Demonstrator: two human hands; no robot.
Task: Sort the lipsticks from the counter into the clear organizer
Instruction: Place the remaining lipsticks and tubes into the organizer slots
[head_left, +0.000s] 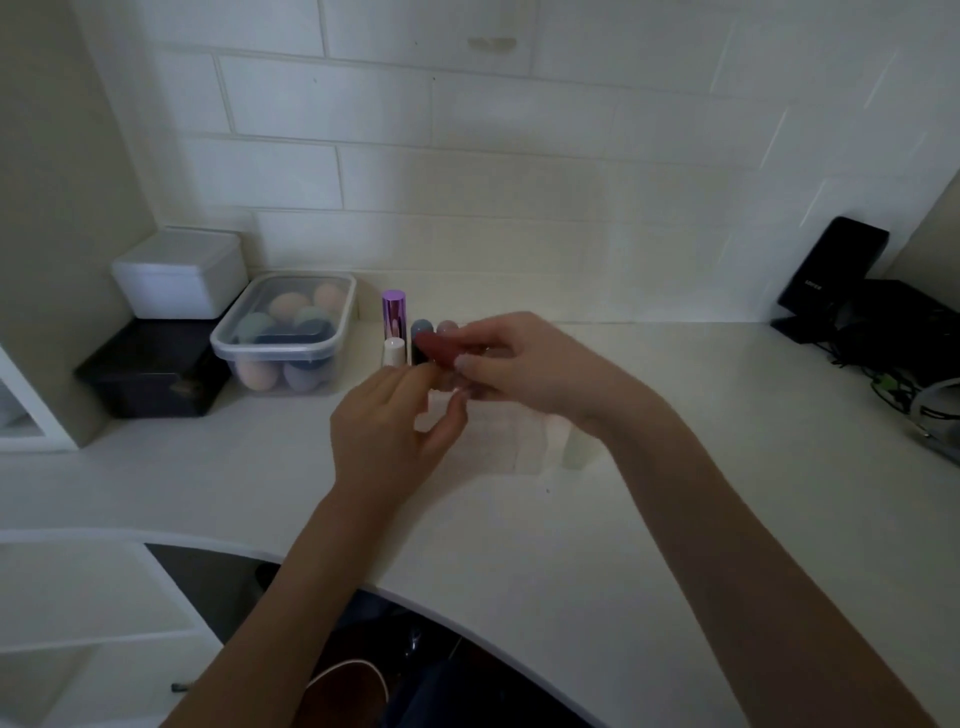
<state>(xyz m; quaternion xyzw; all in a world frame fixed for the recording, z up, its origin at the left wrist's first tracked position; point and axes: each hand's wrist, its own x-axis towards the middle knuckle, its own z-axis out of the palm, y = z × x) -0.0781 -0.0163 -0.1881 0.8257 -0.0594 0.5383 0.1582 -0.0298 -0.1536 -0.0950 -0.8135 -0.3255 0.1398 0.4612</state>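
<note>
A: Where does the sorting stand?

B: Mid-way, I'd judge. The dark red lipstick tube (434, 349) lies tilted near the middle of the frame, pinched between the thumb and fingertips of the right hand (524, 364), just above the clear plastic organizer (493, 436) on the white counter (675, 519).

A: And the other hand?

B: The left hand (387, 431) is loosely curled and half open at the organizer's left edge. It seems to hold nothing, though its fingertips come very close to the red tube.

A: What is already in?

B: Standing upright behind the hands are a shiny purple metallic tube (393, 312), a short white-capped tube (394, 352), a dark grey-topped tube (421, 338) and a pale pink one (447, 328). Whether they sit in compartments or just behind the organizer, I cannot tell. A pale cream tube (576, 447) stands just right of it, apparently still to sort.

A: Any writing?

B: Only small lettering on the black stand (831, 270) at the right edge, too blurred to read. The lidded clear tub of pastel sponges (285, 332) at centre left shows none.
</note>
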